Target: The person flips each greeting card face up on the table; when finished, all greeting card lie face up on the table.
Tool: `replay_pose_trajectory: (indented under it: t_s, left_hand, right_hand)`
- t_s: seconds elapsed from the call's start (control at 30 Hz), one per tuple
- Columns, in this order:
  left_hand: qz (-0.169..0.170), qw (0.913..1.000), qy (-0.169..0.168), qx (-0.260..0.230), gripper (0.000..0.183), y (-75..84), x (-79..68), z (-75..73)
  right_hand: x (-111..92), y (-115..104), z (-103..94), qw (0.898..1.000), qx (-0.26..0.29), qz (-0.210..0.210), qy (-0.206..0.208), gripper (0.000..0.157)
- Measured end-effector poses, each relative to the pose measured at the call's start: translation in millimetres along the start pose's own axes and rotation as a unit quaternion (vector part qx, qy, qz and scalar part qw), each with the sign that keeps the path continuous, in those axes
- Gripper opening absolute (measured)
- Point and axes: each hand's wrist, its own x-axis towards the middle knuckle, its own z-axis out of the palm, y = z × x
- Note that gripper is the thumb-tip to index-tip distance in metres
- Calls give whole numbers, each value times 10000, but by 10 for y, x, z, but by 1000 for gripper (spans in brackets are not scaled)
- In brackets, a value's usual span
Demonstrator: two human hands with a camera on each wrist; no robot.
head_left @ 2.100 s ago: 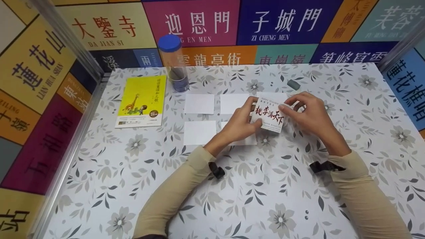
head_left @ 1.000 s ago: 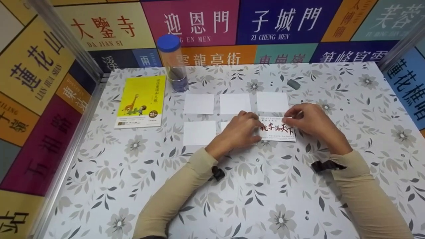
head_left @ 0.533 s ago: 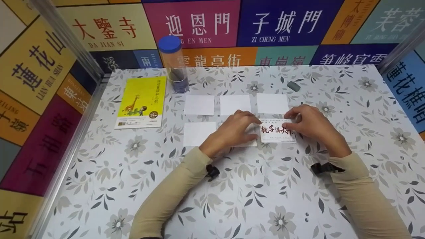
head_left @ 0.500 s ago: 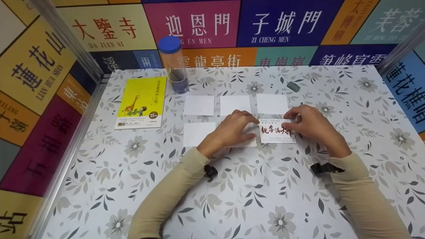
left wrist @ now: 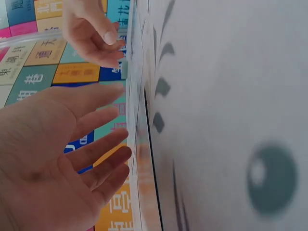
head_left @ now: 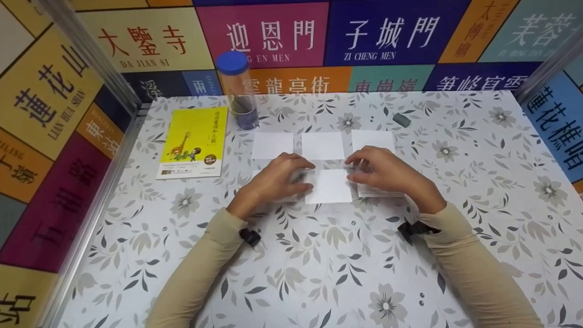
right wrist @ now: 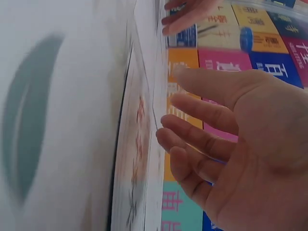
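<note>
Six paper squares lie in two rows on the table, their near row partly covered by the hands. At the left side of the middle near white card (head_left: 329, 186), my left hand (head_left: 273, 178) has its fingertips by the edge. My right hand (head_left: 387, 172) is at that card's right side, thumb and fingertips close to the edge. In the left wrist view the fingers (left wrist: 103, 147) are spread and straight. The right fingers (right wrist: 202, 139) are loosely curved, holding nothing. Beneath the right hand lies the card with red lettering (right wrist: 132, 159), largely hidden in the head view.
Three white cards make the far row, the left one (head_left: 273, 146) nearest a yellow book (head_left: 193, 141). A clear tube with a blue lid (head_left: 233, 64) stands at the back. A small dark green cylinder (head_left: 401, 120) lies at the back right. Printed panels wall the table's back and sides.
The red-lettered card, first held up tilted in both hands, was laid at the right end of the near row and let go. Both hands have since shifted left to the middle card.
</note>
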Motion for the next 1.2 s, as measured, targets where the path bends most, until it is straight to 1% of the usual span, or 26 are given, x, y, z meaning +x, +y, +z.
replay_pose_trajectory:
  t_s: [0.07,0.17,0.27,0.37,0.47,0.57,0.7,0.97,1.2]
  left_hand:
    - [-57,9999,-104,-13,58,-24,-22,-8]
    - [-202,9995,-231,61,71,-36,-33,-10]
    - [-375,9986,-317,216,85,-16,-41,-15]
    - [-489,9973,-341,424,97,14,-51,-8]
    - [-547,9958,-363,643,106,50,-52,9]
    - [-586,9942,-395,813,108,83,-41,22]
    - [-652,9931,-425,878,106,98,-34,32]
    - [-576,9946,-346,794,99,74,-52,36]
    - [-533,9957,-328,689,93,87,-45,25]
  right_hand:
    - [77,-74,54,9998,2,-50,-169,37]
    - [144,-149,118,9993,-14,-2,-364,43]
    - [150,-185,156,9988,-71,106,-478,55]
    - [129,-184,180,9981,-107,94,-604,66]
    - [113,-157,182,9974,-101,36,-719,72]
    - [103,-127,164,9971,-80,23,-759,75]
    - [90,-97,143,9970,-75,96,-758,77]
    - [85,-88,150,9972,-6,60,-743,78]
    - [74,-90,142,9977,37,146,-656,77]
